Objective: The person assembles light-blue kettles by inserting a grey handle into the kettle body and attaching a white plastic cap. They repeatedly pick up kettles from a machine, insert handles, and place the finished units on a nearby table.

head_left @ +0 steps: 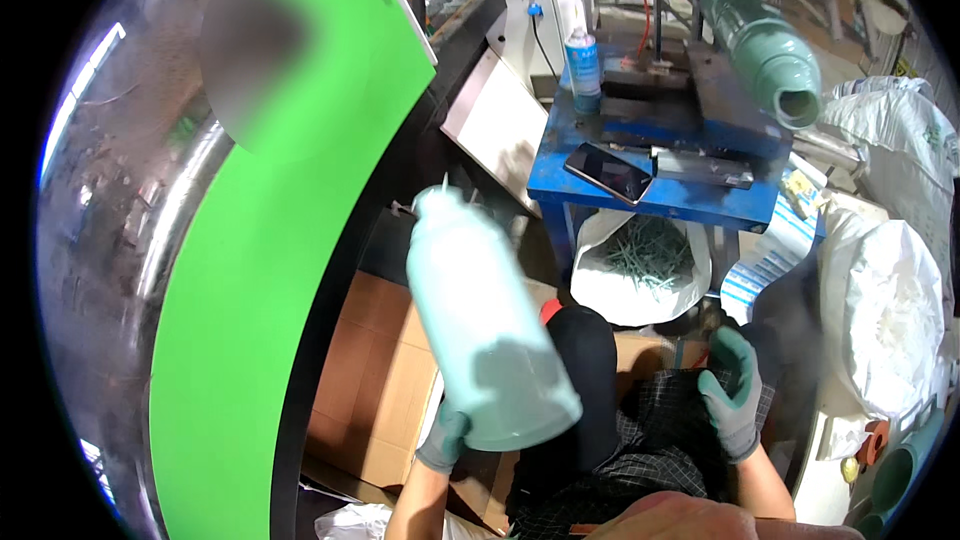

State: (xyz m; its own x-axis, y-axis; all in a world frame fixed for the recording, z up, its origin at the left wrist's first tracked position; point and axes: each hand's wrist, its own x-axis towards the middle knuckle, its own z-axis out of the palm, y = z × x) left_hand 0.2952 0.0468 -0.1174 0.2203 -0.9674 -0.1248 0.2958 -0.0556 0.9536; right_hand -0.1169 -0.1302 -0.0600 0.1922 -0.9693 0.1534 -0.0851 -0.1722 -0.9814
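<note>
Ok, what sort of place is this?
Probably a plastics workshop: the left hand holds a pale green bottle, near a white bag of green scraps and a blue workbench.

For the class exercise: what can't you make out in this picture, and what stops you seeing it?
All in the head view:
- Left hand: most fingers, hidden by the pale green bottle.
- Green panel: its dark patch is too blurred to identify.
- Green tubes, lower right: cut off by the round picture edge.
- White bag under the blue table: its bottom, covered by green scraps.
</note>
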